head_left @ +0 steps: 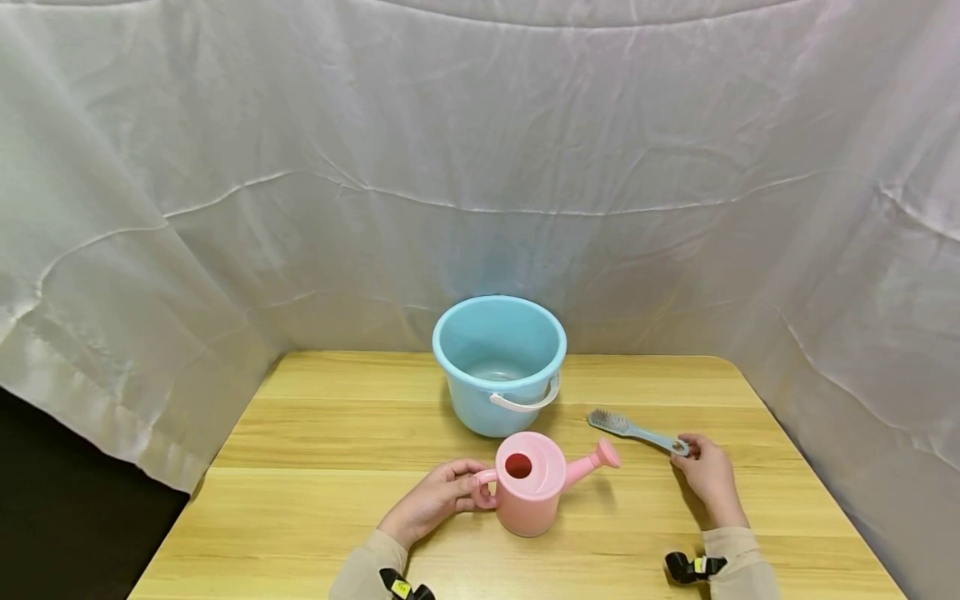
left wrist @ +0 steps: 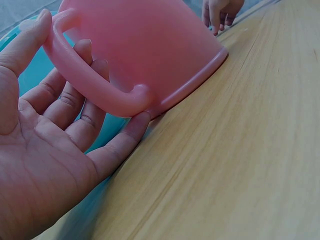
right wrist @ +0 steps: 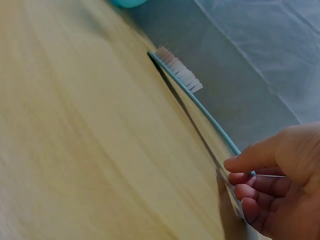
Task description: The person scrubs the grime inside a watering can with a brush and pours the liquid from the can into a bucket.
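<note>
A pink watering can [head_left: 528, 492] stands upright on the table, its spout pointing right. My left hand [head_left: 438, 500] holds its handle [left wrist: 90, 75], thumb at the top and fingers reaching behind and through the loop. Over on the right, my right hand [head_left: 708, 475] pinches the handle end of a light blue scrubbing brush [head_left: 637, 431] between thumb and fingers. The brush's white bristles [right wrist: 180, 70] face up. Its head end meets the table while the handle end is raised a little, with a shadow beneath.
Behind the watering can stands a light blue bucket [head_left: 498, 400] with its white handle [head_left: 525, 406] hanging down at the front right. The wooden table [head_left: 337, 433] is bordered at the back and sides by a pale curtain [head_left: 480, 167].
</note>
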`<state>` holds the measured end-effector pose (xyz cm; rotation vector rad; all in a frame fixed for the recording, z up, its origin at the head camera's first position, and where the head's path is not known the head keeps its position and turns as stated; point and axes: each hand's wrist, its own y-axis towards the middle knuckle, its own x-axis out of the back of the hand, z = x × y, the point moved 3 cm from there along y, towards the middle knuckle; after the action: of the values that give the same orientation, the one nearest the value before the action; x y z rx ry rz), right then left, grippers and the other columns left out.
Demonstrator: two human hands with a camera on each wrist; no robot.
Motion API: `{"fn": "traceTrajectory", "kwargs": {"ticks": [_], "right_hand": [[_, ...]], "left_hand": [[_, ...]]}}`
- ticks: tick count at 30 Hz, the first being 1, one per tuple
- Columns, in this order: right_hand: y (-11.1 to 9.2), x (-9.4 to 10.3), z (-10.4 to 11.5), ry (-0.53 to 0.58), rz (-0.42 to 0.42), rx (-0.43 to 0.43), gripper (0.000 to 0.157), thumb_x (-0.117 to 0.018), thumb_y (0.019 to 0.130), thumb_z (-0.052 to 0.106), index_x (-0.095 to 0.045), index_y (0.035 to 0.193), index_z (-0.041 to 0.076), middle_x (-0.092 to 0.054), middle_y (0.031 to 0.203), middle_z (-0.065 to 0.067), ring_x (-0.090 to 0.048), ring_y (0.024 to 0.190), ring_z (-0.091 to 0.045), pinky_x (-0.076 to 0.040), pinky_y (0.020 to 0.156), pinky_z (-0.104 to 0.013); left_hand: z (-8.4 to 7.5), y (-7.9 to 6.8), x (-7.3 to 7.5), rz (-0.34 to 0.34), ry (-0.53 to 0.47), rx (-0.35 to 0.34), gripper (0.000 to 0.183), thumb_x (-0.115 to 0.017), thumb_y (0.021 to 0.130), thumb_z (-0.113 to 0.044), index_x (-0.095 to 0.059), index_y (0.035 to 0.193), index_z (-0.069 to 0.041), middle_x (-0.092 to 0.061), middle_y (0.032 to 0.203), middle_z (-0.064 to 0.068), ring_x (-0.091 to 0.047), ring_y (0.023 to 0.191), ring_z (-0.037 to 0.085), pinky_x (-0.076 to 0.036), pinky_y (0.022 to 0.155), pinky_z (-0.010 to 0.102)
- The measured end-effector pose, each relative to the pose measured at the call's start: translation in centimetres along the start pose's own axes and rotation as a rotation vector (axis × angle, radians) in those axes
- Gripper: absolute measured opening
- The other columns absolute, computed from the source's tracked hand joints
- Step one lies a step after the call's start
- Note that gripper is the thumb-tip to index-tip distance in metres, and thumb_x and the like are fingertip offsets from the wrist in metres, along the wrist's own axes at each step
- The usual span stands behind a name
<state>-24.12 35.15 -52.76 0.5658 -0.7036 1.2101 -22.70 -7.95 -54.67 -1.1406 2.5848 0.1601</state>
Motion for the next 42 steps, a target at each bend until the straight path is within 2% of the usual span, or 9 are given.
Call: {"fn": "traceTrajectory", "kwargs": {"ticks": [5, 14, 26, 29, 34, 37, 42], "right_hand": [[0.0, -0.2, -0.2, -0.038, 0.003, 0.012, 0.042, -0.062, 0.090, 0.007, -0.052, 0.126, -0.012, -0.059, 0.103, -0.028, -0.056, 0.088, -0.034, -0.047, 0.070, -0.037], [0.1, -0.4, -0.2, -0.055, -0.009, 0.031, 0.041, -0.062, 0.088, 0.005, -0.054, 0.124, -0.014, -0.061, 0.104, -0.031, -0.058, 0.092, -0.039, -0.048, 0.078, -0.049], [-0.1, -0.2, -0.4, -0.050, 0.006, 0.058, 0.041, -0.060, 0.090, 0.008, -0.054, 0.124, -0.014, -0.059, 0.111, -0.033, -0.057, 0.097, -0.042, -0.049, 0.081, -0.051], [-0.1, 0.0, -0.2, -0.047, -0.007, 0.065, 0.043, -0.061, 0.089, 0.009, -0.053, 0.125, -0.013, -0.058, 0.109, -0.032, -0.057, 0.096, -0.041, -0.049, 0.078, -0.049], [-0.5, 1.0, 0.9, -0.035, -0.026, 0.098, 0.047, -0.061, 0.092, 0.011, -0.049, 0.130, -0.013, -0.054, 0.111, -0.034, -0.058, 0.096, -0.043, -0.051, 0.071, -0.043], [-0.7, 1.7, 1.8, -0.021, -0.037, 0.098, 0.048, -0.060, 0.093, 0.012, -0.046, 0.133, -0.011, -0.050, 0.117, -0.034, -0.054, 0.101, -0.044, -0.049, 0.072, -0.039], [-0.9, 2.8, 3.2, -0.008, -0.089, 0.118, 0.049, -0.059, 0.096, 0.017, -0.045, 0.135, -0.009, -0.048, 0.120, -0.032, -0.048, 0.104, -0.042, -0.044, 0.078, -0.045]], "left_hand": [[0.0, 0.0, 0.0, 0.003, -0.002, -0.003, 0.020, -0.051, 0.101, -0.017, -0.061, 0.118, -0.011, -0.068, 0.092, -0.003, -0.069, 0.095, 0.014, -0.055, 0.097, 0.040], [-0.1, 0.0, -0.1, -0.002, -0.002, -0.008, 0.021, -0.050, 0.101, -0.017, -0.060, 0.119, -0.009, -0.068, 0.092, -0.002, -0.069, 0.095, 0.015, -0.055, 0.097, 0.041], [-0.2, -0.1, -0.1, -0.007, 0.005, -0.002, 0.021, -0.051, 0.101, -0.017, -0.060, 0.119, -0.009, -0.067, 0.092, -0.002, -0.069, 0.097, 0.016, -0.054, 0.098, 0.042], [-0.2, -0.1, -0.1, -0.009, 0.004, 0.001, 0.021, -0.051, 0.101, -0.017, -0.060, 0.119, -0.009, -0.067, 0.093, -0.002, -0.069, 0.097, 0.016, -0.054, 0.098, 0.042], [-0.3, -0.1, -0.1, -0.011, 0.003, 0.009, 0.020, -0.052, 0.100, -0.017, -0.061, 0.117, -0.010, -0.068, 0.093, -0.001, -0.069, 0.096, 0.016, -0.055, 0.097, 0.041], [-0.5, -0.2, -0.2, -0.003, 0.009, 0.009, 0.019, -0.054, 0.100, -0.018, -0.062, 0.115, -0.011, -0.069, 0.094, -0.001, -0.068, 0.095, 0.015, -0.055, 0.097, 0.044], [-1.0, -0.3, -0.5, 0.013, 0.027, -0.003, 0.019, -0.055, 0.099, -0.019, -0.062, 0.112, -0.008, -0.068, 0.094, 0.000, -0.067, 0.094, 0.014, -0.053, 0.099, 0.050]]}}
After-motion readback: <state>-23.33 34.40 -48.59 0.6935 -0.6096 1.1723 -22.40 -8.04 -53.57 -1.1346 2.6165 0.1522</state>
